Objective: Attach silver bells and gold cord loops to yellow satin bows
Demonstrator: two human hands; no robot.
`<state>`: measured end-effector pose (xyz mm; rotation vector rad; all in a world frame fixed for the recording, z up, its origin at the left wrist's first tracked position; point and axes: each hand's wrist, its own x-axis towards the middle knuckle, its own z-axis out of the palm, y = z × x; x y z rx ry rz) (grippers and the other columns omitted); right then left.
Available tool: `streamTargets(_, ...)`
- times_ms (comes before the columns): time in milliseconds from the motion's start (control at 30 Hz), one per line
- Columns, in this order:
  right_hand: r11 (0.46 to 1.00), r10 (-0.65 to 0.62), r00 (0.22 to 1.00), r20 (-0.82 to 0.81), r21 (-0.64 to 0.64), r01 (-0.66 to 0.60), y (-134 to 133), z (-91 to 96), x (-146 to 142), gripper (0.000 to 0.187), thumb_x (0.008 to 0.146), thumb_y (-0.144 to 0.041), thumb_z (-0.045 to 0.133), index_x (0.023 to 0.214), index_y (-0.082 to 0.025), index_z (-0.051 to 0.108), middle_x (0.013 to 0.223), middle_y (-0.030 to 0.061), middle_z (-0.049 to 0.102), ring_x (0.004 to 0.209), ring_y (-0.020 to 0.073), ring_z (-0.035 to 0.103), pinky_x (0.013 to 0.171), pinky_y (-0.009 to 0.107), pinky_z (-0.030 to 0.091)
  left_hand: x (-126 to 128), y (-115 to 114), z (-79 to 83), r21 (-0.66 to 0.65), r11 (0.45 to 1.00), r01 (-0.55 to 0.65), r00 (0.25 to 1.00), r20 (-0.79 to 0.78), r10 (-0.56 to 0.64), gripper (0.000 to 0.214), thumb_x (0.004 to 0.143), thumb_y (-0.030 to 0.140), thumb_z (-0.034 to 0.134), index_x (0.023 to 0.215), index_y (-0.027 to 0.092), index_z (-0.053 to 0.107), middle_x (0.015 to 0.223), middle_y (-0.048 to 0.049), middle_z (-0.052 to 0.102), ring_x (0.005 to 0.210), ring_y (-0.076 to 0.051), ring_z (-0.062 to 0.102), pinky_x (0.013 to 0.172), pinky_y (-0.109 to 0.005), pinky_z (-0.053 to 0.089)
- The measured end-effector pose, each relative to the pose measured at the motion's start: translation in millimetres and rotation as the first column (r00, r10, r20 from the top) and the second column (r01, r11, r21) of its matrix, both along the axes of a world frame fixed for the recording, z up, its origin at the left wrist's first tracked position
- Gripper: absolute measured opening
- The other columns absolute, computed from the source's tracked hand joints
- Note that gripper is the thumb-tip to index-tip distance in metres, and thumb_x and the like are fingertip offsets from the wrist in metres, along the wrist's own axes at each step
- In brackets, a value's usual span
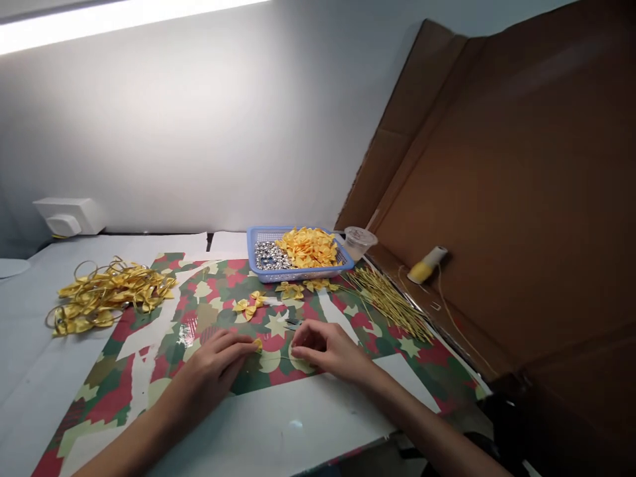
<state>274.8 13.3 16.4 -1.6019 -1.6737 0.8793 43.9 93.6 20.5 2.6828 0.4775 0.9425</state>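
My left hand (226, 358) is closed, with its fingertips pinched on a small yellow ribbon bow (258, 345). From that bow a thin greenish cord (278, 358) runs across to my right hand (322, 344), whose thumb and forefinger are pressed together on its other end. Just beyond the right fingers lies a small dark metal tool (293, 324), partly hidden by the hand. Several loose yellow bows (247, 307) rest on the patterned sheet (213, 318) a little farther off.
A blue basket (275, 275) holds silver beads (271, 255) and yellow bows (311, 247). Beside it stands a clear plastic cup (358, 242). Cut cords (392, 301) lie at right near a cardboard wall (497, 199) and a yellow-white spool (427, 264). Corded bows (112, 295) are heaped at left.
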Motion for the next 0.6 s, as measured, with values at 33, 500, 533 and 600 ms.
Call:
streamTargets(33,0.999,-0.049,0.998,0.049,0.025,0.048,-2,0.6,5,0.016,0.081,-0.034,0.060,0.080,-0.018,0.059,0.069,0.0004,0.063,0.059,0.0125,0.055,0.053,0.023,0.043,0,-1,1.1,0.007,1.000,0.005,1.000,-0.015,-0.005,0.025,0.088,0.009,0.045,0.091,0.020,0.067,0.089,-0.0054,0.072,0.076,-0.017,0.064,0.065,-0.026,0.054)
streamTargets(500,0.901,-0.243,0.707,0.664,-0.115,0.418,0,26.1,111,0.025,0.091,-0.031,0.056,0.110,-0.015,0.059,0.112,0.0073,0.061,0.095,0.0206,0.062,0.081,0.040,0.052,-5,-9,19.4,0.182,0.978,-0.101,0.995,-0.002,0.103,0.016,0.085,0.017,0.048,0.091,0.021,0.063,0.107,-0.0099,0.064,0.089,-0.021,0.067,0.071,-0.032,0.057)
streamTargets(533,0.894,-0.224,0.704,0.674,-0.145,0.423,3,27.9,109,0.026,0.090,-0.031,0.056,0.112,-0.015,0.058,0.114,0.0077,0.060,0.096,0.0211,0.061,0.081,0.040,0.052,-6,-13,23.4,0.196,0.976,-0.093,0.995,-0.018,0.099,0.017,0.086,0.017,0.047,0.089,0.020,0.063,0.107,-0.0103,0.064,0.087,-0.021,0.068,0.070,-0.032,0.057)
streamTargets(600,0.878,-0.188,0.703,0.685,-0.204,0.433,8,33.1,106,0.028,0.090,-0.030,0.057,0.113,-0.015,0.058,0.115,0.0082,0.060,0.097,0.0216,0.061,0.081,0.040,0.052,-8,-25,32.6,0.202,0.976,-0.083,0.994,-0.053,0.095,0.018,0.087,0.017,0.044,0.087,0.020,0.063,0.106,-0.0109,0.064,0.080,-0.020,0.069,0.065,-0.030,0.057)
